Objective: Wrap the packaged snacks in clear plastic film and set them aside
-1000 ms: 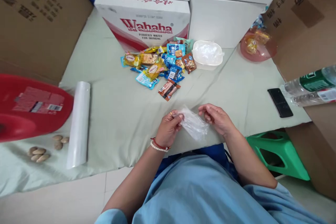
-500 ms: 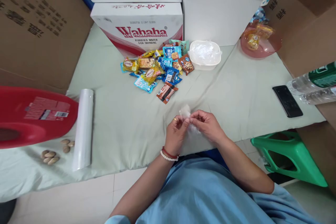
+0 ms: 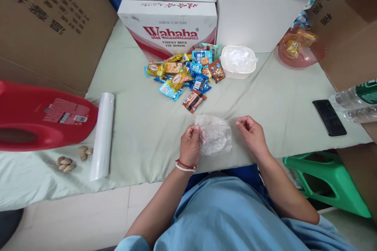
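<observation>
My left hand pinches the left edge of a crumpled, roundish sheet of clear plastic film between thumb and fingers. The film spreads out to the right, low over the cloth near the table's front edge. Apart from it, on the right, my right hand has its fingers curled, thumb close to the forefinger, and no object shows in it. Just beyond the film lies a brown snack packet, in front of a heap of wrapped snacks. More clear film fills a white plastic tub beside the heap.
On the left are a red plastic jug, a roll of clear plastic and several brown nuts or stones. A pink bowl, a black phone and bottles are right. Boxes wall the back; a green stool stands below.
The hands have moved apart; my right hand has let go of the film and shifted right. Bunched up before, the film is now spread wider from my left hand. The whole view has shifted slightly.
</observation>
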`<state>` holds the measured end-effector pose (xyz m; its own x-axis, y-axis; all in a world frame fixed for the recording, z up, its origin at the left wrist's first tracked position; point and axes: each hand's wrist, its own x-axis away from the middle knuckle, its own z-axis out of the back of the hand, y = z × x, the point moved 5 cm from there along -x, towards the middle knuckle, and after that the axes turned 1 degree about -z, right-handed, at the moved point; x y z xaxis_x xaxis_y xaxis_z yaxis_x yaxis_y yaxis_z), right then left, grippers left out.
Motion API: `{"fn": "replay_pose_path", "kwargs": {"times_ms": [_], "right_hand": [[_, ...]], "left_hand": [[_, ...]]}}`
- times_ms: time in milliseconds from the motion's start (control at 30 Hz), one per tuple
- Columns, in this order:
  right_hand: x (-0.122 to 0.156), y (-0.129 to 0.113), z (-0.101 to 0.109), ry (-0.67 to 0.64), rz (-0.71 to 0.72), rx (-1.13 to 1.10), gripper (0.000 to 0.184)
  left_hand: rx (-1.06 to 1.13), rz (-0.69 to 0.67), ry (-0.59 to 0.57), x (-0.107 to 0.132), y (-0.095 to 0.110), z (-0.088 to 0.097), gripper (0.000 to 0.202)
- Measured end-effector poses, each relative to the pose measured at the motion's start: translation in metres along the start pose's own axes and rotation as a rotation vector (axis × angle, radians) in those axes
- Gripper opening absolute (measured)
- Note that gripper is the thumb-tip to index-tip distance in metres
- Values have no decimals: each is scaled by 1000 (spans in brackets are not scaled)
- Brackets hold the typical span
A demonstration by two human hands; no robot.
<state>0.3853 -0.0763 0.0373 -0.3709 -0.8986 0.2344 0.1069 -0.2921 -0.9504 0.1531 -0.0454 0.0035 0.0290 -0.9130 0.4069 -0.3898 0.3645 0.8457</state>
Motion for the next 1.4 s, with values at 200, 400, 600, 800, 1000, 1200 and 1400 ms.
{"fn": "replay_pose_path", "kwargs": {"times_ms": [200,400,600,800,1000,1200,1400], "right_hand": [[33,-27,-54,-379,345,223,32],[50,-17,-80,-377,584,402,35],[45,-16,-77,-391,413,248,11],[36,-8,-61,-274,79,-83,26],[36,-12,-43,-261,161,-161,27],[54,-23,-51,-462,382,26,14],[42,-8,-30,-220,181,-145,24]], "left_hand": [[182,103,-56,3,-6,2,49],[289,196,-119,13,0,14,42],[102,174,-238,26,-3,15,55],[-57,152,-162,22,-7,29,38],[68,192,-175,28,8,30,37],[-1,216,-160,27,8,16,64],[-120,86,-66,13,4,21,48]]}}
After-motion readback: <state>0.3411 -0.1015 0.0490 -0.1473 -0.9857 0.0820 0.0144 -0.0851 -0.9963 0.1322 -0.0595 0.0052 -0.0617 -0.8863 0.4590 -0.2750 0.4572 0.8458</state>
